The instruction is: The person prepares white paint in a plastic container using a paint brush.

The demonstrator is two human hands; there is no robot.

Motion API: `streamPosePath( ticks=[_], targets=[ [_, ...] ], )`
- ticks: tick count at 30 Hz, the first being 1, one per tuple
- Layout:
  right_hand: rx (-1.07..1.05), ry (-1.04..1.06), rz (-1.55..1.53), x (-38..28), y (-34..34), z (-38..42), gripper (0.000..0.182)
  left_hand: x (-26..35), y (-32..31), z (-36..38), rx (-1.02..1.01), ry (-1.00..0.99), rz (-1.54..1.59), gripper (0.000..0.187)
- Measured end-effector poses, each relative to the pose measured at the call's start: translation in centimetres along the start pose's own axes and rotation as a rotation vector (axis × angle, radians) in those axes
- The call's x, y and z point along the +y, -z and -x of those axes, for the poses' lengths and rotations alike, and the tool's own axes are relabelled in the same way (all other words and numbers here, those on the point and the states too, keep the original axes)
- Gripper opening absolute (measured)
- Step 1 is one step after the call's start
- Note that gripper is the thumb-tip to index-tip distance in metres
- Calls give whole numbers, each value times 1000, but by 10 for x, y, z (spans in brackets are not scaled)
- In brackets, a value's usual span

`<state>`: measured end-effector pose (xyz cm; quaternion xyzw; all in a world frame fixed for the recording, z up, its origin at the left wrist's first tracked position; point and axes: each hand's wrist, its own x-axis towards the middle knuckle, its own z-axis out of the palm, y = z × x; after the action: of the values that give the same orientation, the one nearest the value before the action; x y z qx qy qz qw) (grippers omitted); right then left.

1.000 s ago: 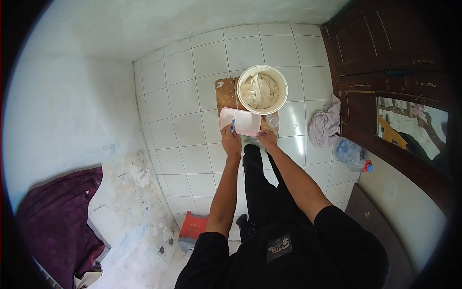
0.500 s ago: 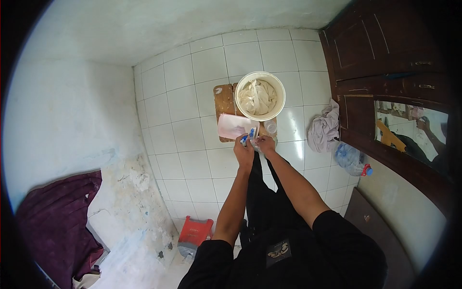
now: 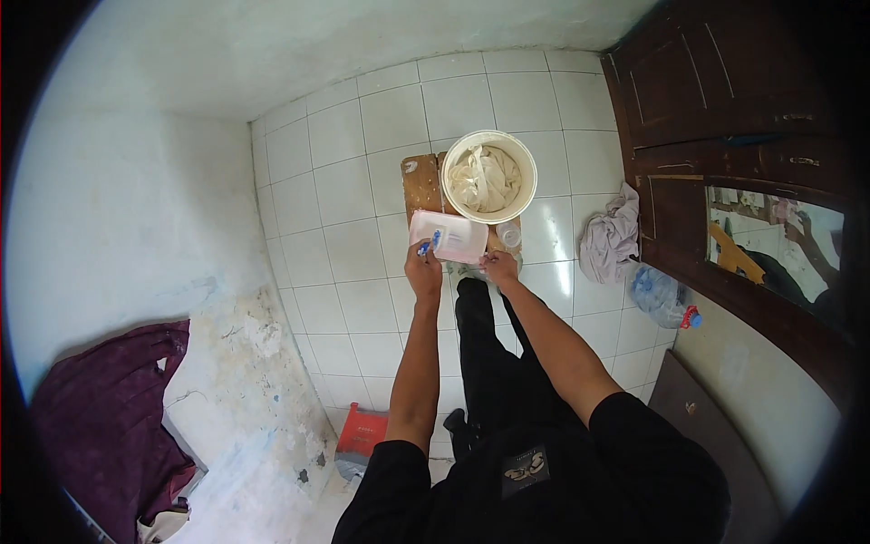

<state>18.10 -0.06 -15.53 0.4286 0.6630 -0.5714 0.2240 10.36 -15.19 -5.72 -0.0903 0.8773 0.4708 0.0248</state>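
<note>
My left hand (image 3: 423, 269) holds a small blue object (image 3: 434, 240) at the near edge of a pale pink rectangular tub (image 3: 450, 237). My right hand (image 3: 499, 267) is closed on something small and pale just right of the tub; what it is cannot be made out. Behind both hands a white bucket (image 3: 489, 178) full of cream cloth stands on a low wooden stool (image 3: 420, 184). A small clear cup (image 3: 510, 236) sits on the stool near my right hand.
White tiled floor all round. A crumpled pale cloth (image 3: 610, 238) and a large clear water bottle (image 3: 663, 295) lie right, by a dark wooden cabinet (image 3: 725, 118) with a mirror. A red stool (image 3: 359, 431) is at lower left, purple fabric (image 3: 100, 417) beyond it.
My left hand has moved left and away from my right hand, carrying the blue object back to the pink tub's edge. My right hand has barely shifted.
</note>
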Motion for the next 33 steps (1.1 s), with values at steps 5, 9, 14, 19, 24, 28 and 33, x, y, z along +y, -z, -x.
streamPosePath(
  ticks=[5,9,14,19,24,28,33],
  targets=[
    [5,-5,-9,3,-4,-2,13,18,14,-5,46,-184,-102,20],
    [-2,-37,-31,-8,0,7,13,16,17,-6,49,-237,-169,23],
    [13,-63,-53,-6,0,7,21,1,3,2,51,-264,-281,22],
    [-1,-11,-3,0,-2,2,14,9,-13,17,77,-214,-242,21],
    [31,8,20,15,-5,-10,27,25,-29,42,-75,-229,-177,22],
    [23,-8,16,17,-7,-10,28,32,-36,48,-65,-211,-108,21],
    [-1,-9,13,22,-7,-16,27,35,-22,33,-4,-207,-78,21]
  ],
)
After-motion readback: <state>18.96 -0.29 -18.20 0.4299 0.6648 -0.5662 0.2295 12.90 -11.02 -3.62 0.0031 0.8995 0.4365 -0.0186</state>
